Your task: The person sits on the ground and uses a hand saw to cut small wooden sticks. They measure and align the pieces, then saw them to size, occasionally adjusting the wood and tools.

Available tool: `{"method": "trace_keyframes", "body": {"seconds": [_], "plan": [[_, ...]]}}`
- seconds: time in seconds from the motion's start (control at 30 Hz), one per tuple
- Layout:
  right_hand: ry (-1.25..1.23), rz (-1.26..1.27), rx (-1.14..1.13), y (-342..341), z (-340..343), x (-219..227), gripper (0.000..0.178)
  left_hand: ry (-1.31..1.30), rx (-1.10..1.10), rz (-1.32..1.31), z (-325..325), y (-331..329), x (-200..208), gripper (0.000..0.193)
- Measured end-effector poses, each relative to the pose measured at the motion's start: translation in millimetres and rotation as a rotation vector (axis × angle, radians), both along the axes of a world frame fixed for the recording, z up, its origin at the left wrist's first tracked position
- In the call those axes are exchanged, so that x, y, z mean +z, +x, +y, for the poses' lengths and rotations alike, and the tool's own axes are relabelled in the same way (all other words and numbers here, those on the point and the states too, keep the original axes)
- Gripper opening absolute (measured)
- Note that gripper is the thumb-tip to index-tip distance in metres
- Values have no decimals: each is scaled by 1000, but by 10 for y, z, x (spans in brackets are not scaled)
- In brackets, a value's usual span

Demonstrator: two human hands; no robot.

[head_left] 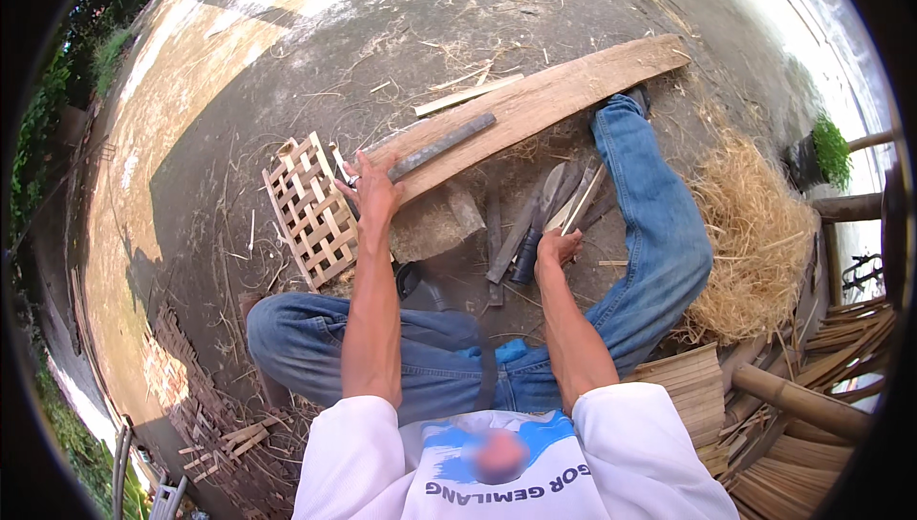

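Here, my left hand [376,191] spreads at one end of a straight grey bar [444,146] on a long brown wooden plank [573,81]; whether it grips, I can't tell. My right hand [558,248] grasps thin, pale wooden strips [584,200].

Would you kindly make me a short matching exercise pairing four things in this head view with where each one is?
Things:
1. Woven lattice panel
2. Heap of shavings
3. Dark grey bar
4. Pale thin strips

Places:
A. Over the long plank
B. In the right hand
C. Left of the left hand
D. Right of the bent right leg

Pairs: 1-C, 2-D, 3-A, 4-B
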State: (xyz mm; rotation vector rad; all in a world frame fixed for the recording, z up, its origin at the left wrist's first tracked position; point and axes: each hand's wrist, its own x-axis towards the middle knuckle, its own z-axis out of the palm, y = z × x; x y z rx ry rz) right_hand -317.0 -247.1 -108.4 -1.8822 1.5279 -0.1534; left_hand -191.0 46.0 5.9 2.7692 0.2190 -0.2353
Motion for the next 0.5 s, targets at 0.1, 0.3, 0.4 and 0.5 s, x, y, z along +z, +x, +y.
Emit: {"method": "trace_keyframes", "body": {"seconds": [0.1,0.3,0.4,0.5], "plan": [[10,27,-70,-27,-62,-171,48,-4,-16,-135,-86,-62,-104,61],[4,24,-91,-93,-93,-251,47,-36,-93,-357,-256,-122,-286,51],[147,74,-105,-95,-139,-170,50,30,-206,-462,-421,-171,-382,48],[-232,40,31,-154,-209,-353,46,16,-267,-501,-613,-186,-480,50]]}}
